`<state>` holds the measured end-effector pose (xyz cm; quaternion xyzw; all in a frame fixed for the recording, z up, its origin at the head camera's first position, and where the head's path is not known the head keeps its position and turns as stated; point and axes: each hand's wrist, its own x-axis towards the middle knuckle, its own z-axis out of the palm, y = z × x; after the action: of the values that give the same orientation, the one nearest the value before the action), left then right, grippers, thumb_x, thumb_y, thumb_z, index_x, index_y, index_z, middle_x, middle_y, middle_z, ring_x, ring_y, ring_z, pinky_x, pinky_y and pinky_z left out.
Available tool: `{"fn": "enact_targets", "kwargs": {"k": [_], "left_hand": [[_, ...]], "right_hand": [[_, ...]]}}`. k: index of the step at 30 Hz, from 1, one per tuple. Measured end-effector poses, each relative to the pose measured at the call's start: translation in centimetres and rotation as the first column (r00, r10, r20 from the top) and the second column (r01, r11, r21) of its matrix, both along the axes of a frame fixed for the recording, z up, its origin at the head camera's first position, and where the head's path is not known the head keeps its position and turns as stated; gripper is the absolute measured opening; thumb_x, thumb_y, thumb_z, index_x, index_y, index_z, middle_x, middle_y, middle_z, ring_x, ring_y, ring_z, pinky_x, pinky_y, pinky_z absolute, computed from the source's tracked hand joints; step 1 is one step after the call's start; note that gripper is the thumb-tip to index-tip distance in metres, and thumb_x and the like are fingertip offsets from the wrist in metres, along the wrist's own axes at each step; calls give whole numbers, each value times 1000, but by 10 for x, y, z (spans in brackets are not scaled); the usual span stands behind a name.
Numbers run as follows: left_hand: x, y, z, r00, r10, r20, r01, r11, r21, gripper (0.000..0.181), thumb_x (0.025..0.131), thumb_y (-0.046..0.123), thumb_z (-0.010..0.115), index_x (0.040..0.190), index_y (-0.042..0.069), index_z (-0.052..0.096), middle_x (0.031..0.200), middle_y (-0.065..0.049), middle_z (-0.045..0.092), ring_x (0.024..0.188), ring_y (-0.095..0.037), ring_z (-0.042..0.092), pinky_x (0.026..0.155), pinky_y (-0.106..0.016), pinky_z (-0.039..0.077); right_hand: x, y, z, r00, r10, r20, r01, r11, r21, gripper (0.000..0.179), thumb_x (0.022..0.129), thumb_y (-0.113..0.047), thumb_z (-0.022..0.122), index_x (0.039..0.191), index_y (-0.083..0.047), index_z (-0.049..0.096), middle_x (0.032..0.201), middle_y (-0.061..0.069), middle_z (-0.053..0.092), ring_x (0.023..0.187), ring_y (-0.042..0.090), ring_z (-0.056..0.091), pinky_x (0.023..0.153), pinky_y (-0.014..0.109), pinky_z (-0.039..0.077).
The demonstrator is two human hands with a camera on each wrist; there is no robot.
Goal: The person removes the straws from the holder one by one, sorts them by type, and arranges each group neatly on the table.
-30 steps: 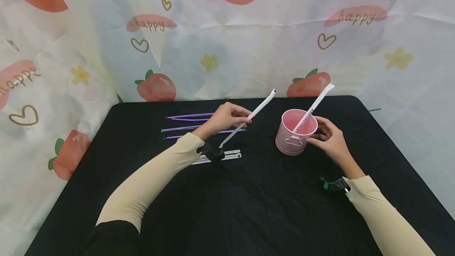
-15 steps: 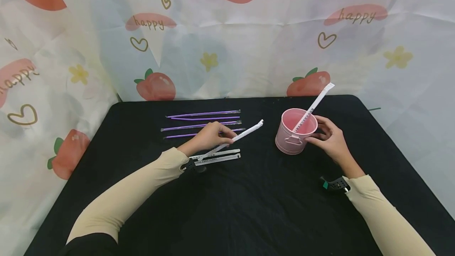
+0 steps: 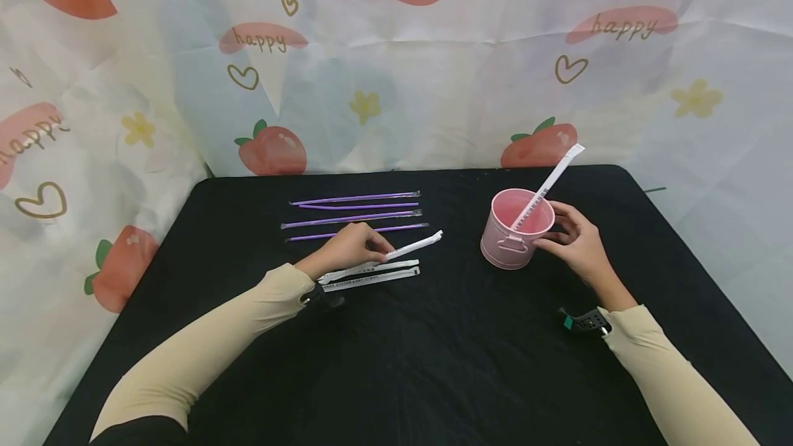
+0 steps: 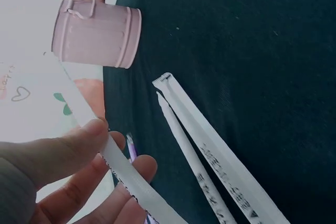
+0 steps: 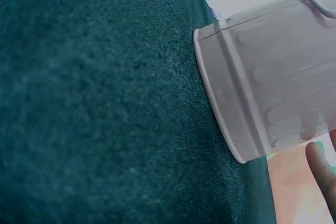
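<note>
My left hand (image 3: 350, 250) pinches a white paper-wrapped straw (image 3: 421, 246) between thumb and fingers. It slants low over two more white wrapped straws, a nearer one (image 3: 390, 277) and a farther one (image 3: 404, 266), which lie side by side on the black table. In the left wrist view the held straw (image 4: 136, 179) crosses in front of the fingers. To the right stands a small pink bucket (image 3: 502, 246), upright, one white wrapped straw (image 3: 548, 183) leaning out over its rim. My right hand (image 3: 579, 243) holds the bucket's right side, thumb in front, fingers partly hidden behind.
Several purple straws (image 3: 353, 217) lie in rows behind my left hand, on the black tabletop (image 3: 434, 363). A printed cloth (image 3: 421, 109) hangs along the table's back edge.
My left hand has moved left and down toward the table with the white straw, which has tipped from steep to nearly flat. My right hand and the bucket stay put.
</note>
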<state>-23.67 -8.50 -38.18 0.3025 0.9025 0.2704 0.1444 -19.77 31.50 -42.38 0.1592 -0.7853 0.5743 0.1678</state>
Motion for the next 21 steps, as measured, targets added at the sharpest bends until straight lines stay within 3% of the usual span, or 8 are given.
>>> {"fn": "enact_targets", "kwargs": {"k": [12,21], "left_hand": [[-1,-14,-4,999,-11,-38,5,990,-141,17,81,18,73,98,17,76,90,3,74,81,-9,66,70,-25,51],[0,-24,-20,998,-23,-66,10,983,-182,14,80,18,74,95,18,77,86,5,74,77,-5,63,69,-24,50]], "right_hand": [[0,1,-1,1000,2,4,-2,1000,-4,68,71,20,68,132,6,43,120,-15,54,104,0,56,77,8,49],[-1,0,0,1000,4,0,-4,1000,-16,68,70,21,68,132,6,44,120,-14,55,103,0,57,77,8,50]]}}
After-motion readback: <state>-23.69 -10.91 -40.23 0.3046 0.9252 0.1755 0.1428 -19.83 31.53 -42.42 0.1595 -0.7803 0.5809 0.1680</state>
